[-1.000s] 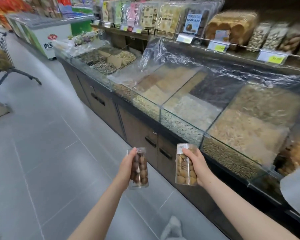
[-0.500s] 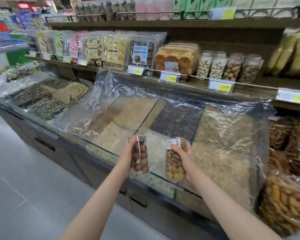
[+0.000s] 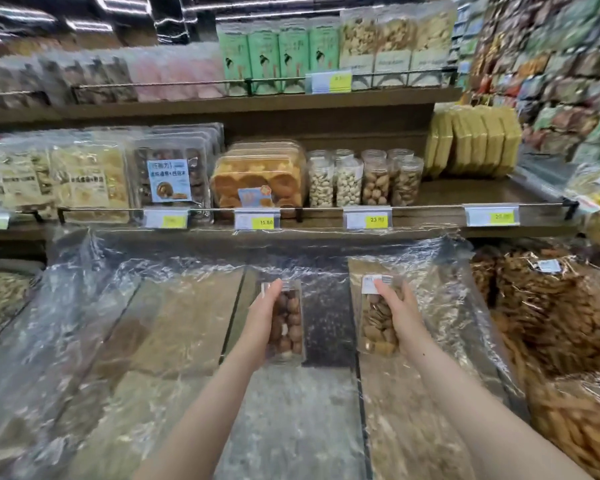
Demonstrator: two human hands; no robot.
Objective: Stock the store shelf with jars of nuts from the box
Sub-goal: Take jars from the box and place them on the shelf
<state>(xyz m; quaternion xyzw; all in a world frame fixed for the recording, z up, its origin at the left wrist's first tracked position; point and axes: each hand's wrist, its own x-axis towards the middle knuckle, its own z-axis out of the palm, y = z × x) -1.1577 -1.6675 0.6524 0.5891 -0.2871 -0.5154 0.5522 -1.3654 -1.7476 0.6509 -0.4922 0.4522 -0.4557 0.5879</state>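
Note:
My left hand grips a clear jar of round dark brown nuts. My right hand grips a clear jar of flat tan nuts with a white label near its top. Both jars are held upright over the plastic-covered bulk bins, below the shelf. On the wooden middle shelf several clear jars of nuts stand in a group behind a wire rail. To the right of that group the shelf board is bare. The box is not in view.
A wire rail with yellow price tags runs along the shelf front. A tub of pastries stands left of the jars, yellow packets to the right. Bulk bins under clear plastic film fill the foreground; bagged snacks lie at right.
The view swung from the aisle floor up to the shelves. Both hands with their jars rose and moved forward over the bins, toward the shelf, and spread further apart.

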